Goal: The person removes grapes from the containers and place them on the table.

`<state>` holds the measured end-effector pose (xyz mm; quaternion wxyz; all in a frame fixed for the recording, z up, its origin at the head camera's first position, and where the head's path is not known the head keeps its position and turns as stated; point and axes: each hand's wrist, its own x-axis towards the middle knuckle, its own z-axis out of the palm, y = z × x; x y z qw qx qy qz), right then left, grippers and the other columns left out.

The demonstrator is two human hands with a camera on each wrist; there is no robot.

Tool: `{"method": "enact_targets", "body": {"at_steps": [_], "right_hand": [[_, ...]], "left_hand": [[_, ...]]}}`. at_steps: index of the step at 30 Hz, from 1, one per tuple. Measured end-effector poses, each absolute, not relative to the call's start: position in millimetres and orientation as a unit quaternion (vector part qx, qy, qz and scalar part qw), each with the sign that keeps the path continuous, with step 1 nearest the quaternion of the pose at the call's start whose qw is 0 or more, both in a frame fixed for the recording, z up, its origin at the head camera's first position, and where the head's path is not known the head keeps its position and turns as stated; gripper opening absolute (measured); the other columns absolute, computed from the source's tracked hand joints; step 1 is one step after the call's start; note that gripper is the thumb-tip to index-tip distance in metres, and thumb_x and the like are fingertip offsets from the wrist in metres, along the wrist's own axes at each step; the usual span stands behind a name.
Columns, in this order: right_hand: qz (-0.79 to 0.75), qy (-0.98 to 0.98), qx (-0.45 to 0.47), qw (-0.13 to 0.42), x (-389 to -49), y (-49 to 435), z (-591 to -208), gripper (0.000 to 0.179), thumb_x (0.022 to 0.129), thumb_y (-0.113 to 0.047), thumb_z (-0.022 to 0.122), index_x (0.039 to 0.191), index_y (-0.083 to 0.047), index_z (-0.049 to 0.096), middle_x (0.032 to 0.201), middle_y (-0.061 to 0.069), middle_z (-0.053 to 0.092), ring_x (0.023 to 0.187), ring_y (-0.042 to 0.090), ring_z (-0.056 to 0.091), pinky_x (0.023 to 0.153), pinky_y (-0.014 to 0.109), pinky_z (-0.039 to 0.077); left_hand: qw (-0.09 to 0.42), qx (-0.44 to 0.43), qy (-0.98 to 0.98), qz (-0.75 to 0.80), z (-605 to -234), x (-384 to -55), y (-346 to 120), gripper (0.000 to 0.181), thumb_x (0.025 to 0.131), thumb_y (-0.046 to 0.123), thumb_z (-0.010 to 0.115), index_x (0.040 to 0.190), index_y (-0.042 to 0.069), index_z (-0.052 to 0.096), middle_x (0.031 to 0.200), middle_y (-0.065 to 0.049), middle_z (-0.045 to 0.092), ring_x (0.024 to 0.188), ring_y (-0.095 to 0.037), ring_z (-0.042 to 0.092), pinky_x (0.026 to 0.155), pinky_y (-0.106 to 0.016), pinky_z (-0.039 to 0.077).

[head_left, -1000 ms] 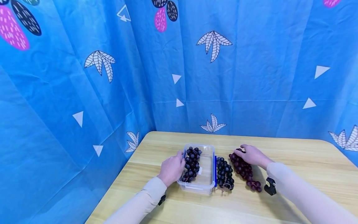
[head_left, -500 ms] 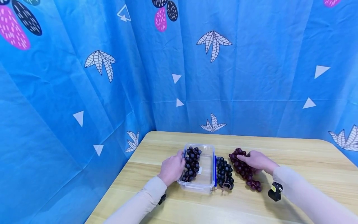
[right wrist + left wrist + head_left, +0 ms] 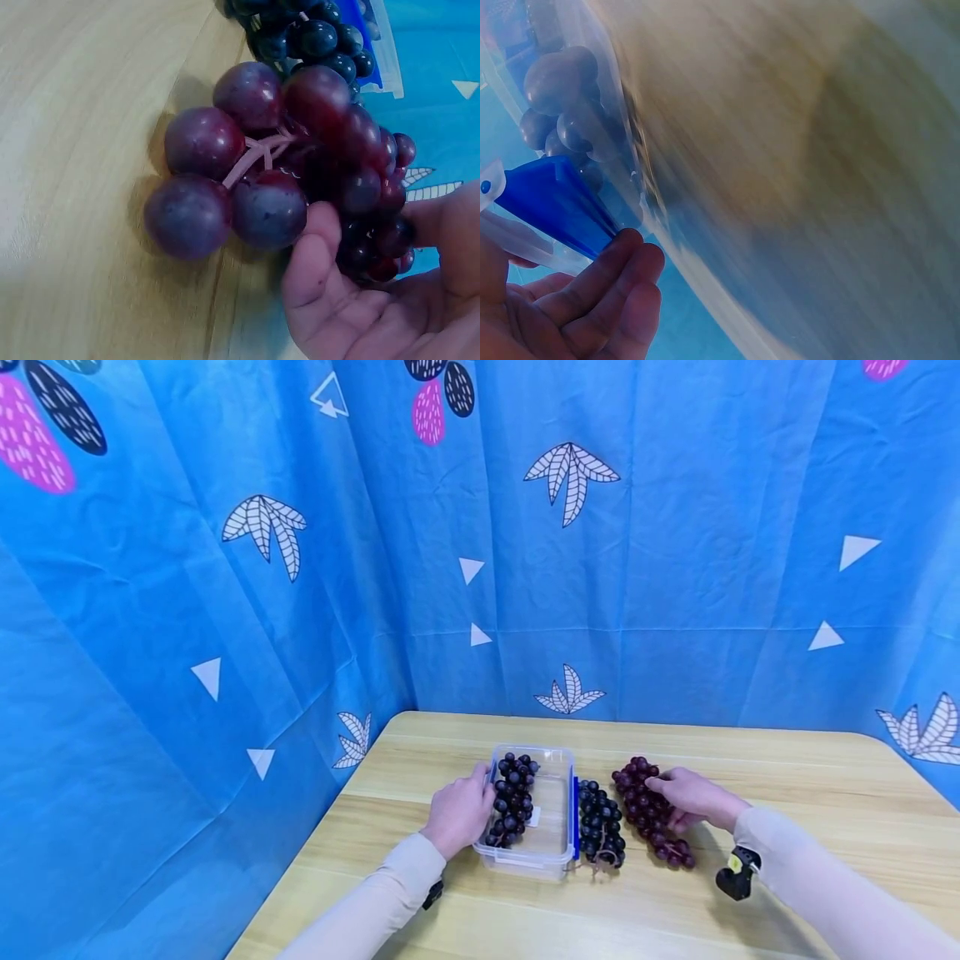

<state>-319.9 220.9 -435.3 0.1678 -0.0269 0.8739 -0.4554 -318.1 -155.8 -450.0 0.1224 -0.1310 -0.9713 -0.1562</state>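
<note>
One box (image 3: 525, 863) holds dark grapes (image 3: 513, 799); left grip (image 3: 461, 811) clasps it; right grip (image 3: 696, 797) clasps red grapes (image 3: 642, 800).

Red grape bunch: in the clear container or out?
Out. In the head view the red grape bunch sits to the right of the clear container, with a black grape bunch between them.

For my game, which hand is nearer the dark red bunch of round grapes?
Right: the right hand holds the red bunch; the left hand grips the clear plastic box farther left.
</note>
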Motion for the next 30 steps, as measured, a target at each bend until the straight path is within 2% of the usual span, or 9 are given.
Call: {"method": "enact_targets", "body": {"at_steps": [3,7,10,13,17,20,23,27,30], "right_hand": [[-0.479,0.860,-0.022,0.174,-319,222,-438,0.047,0.105,-0.016,0.041,0.133,0.021,0.037,0.078,0.012,0.054,0.053,0.017,0.058,0.054,0.032,0.056],[-0.496,0.848,-0.017,0.184,-318,224,-442,0.030,0.104,-0.010,0.039,0.119,0.016,0.043,0.067,0.007,0.052,0.050,0.014,0.055,0.052,0.028,0.052],[-0.492,0.850,-0.013,0.188,-318,226,-444,0.021,0.104,-0.011,0.039,0.106,0.008,0.047,0.063,0.004,0.051,0.048,0.013,0.052,0.050,0.027,0.050],[-0.487,0.853,-0.004,0.188,-317,228,-444,0.019,0.105,-0.014,0.041,0.093,-0.001,0.049,0.059,0.003,0.050,0.047,0.012,0.051,0.048,0.026,0.049],[-0.493,0.848,-0.004,0.195,-313,228,-443,0.019,0.104,-0.015,0.044,0.087,-0.006,0.045,0.061,0.002,0.050,0.049,0.012,0.052,0.050,0.025,0.049],[-0.501,0.843,-0.003,0.196,-310,225,-442,0.019,0.104,-0.017,0.045,0.092,-0.002,0.046,0.064,0.003,0.052,0.053,0.014,0.055,0.053,0.027,0.051],[-0.500,0.846,0.001,0.185,-308,223,-441,0.026,0.104,-0.021,0.045,0.100,0.005,0.051,0.070,0.009,0.057,0.059,0.019,0.060,0.058,0.031,0.055],[-0.483,0.859,0.002,0.169,-305,223,-441,0.045,0.106,-0.033,0.044,0.112,0.010,0.054,0.079,0.017,0.063,0.065,0.025,0.066,0.062,0.038,0.059],[-0.475,0.865,-0.003,0.163,-301,221,-441,0.060,0.107,-0.045,0.042,0.123,0.012,0.054,0.079,0.017,0.065,0.065,0.026,0.067,0.062,0.040,0.060]], "left_hand": [[0.126,-0.135,-0.970,-0.157,-450,-318,-156,0.032,0.105,0.027,0.049,0.131,0.009,0.056,0.062,0.003,0.054,0.048,-0.012,0.049,0.045,-0.029,0.041],[0.121,-0.135,-0.970,-0.164,-451,-317,-156,0.033,0.105,0.027,0.049,0.132,0.008,0.055,0.061,0.004,0.052,0.047,-0.012,0.048,0.044,-0.029,0.040],[0.119,-0.134,-0.969,-0.168,-453,-316,-156,0.034,0.105,0.028,0.048,0.133,0.008,0.055,0.060,0.004,0.051,0.047,-0.012,0.047,0.043,-0.030,0.039],[0.123,-0.134,-0.969,-0.167,-456,-317,-157,0.035,0.105,0.028,0.048,0.133,0.009,0.055,0.060,0.004,0.051,0.047,-0.012,0.048,0.044,-0.030,0.039],[0.123,-0.126,-0.970,-0.164,-458,-318,-157,0.035,0.105,0.028,0.048,0.133,0.009,0.055,0.061,0.004,0.052,0.049,-0.012,0.048,0.045,-0.030,0.040],[0.119,-0.124,-0.971,-0.164,-457,-318,-157,0.035,0.105,0.029,0.047,0.134,0.009,0.054,0.060,0.005,0.051,0.047,-0.011,0.048,0.044,-0.029,0.040],[0.124,-0.127,-0.970,-0.166,-455,-318,-157,0.035,0.105,0.028,0.047,0.133,0.009,0.055,0.060,0.005,0.051,0.047,-0.011,0.047,0.043,-0.029,0.039],[0.129,-0.131,-0.968,-0.169,-454,-318,-156,0.034,0.105,0.027,0.048,0.133,0.009,0.055,0.061,0.004,0.051,0.048,-0.011,0.048,0.044,-0.029,0.039],[0.128,-0.133,-0.968,-0.169,-452,-318,-156,0.035,0.105,0.027,0.049,0.133,0.008,0.055,0.061,0.004,0.052,0.047,-0.011,0.048,0.043,-0.029,0.039]]}}
